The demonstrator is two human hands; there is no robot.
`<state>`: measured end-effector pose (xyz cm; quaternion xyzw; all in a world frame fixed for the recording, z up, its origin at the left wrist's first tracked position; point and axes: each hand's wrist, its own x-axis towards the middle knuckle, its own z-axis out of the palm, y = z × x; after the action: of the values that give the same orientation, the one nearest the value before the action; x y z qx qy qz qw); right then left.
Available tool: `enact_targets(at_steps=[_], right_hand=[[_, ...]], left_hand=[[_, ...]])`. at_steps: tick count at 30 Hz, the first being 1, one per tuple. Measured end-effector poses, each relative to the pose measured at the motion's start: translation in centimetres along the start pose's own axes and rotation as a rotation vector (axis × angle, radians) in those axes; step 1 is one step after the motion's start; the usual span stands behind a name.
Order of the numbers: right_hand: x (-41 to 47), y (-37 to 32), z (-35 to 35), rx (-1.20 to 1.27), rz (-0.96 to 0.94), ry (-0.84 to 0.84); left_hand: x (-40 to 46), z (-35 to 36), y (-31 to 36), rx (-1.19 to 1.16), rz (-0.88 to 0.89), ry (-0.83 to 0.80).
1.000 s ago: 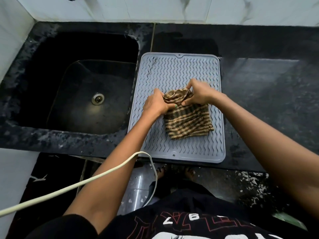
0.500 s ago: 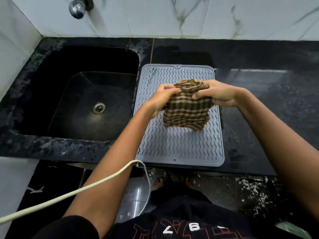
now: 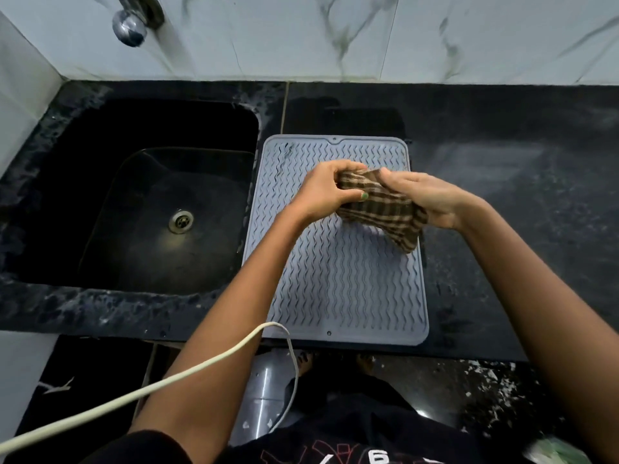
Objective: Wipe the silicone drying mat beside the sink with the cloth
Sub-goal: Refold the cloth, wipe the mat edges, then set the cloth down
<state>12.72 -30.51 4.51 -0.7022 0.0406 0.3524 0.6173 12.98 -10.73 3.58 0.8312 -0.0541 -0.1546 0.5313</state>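
Chrome tap (image 3: 129, 26) on marbled wall; white cable (image 3: 167, 383) looping below black counter (image 3: 502, 195); pipe (image 3: 264, 390), possibly.

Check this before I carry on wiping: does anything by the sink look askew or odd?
The grey silicone drying mat overhangs the black stone counter's front edge slightly. The brown striped cloth is bunched between the left hand and right hand, not wiping.

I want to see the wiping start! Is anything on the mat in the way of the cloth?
Nothing visible is. The striped cloth is bunched between the left hand and the right hand, held above the grey mat. The mat's ridged surface below is bare, with nothing lying on it.
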Motion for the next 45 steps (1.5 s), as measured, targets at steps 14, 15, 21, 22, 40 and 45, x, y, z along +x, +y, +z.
enact_targets(at_steps=[14,15,21,22,40,45], right_hand=[[9.5,-2.8,-1.4,-0.549,-0.383,0.937],[11.0,-2.7,-0.8,-0.625,-0.444,0.899],[16.0,-0.4,0.1,-1.168,-0.418,0.602],[16.1,-0.5,-0.1,-1.181,-0.434,0.581],[10.6,-0.4,-9.3,-1.408,-0.248,0.618],[10.7,-1.2,-8.5,-0.998,-0.251,0.834]], left_hand=[[9.5,1.2,-5.8,0.652,-0.067,0.180],[9.8,1.8,-6.5,0.707,-0.060,0.166],[10.2,3.1,-8.6,0.833,-0.015,0.275],[10.3,3.1,-8.6,0.841,-0.006,0.275],[9.9,3.1,-8.2,0.860,-0.019,0.259],[9.2,4.1,-7.1,0.999,0.256,0.134]])
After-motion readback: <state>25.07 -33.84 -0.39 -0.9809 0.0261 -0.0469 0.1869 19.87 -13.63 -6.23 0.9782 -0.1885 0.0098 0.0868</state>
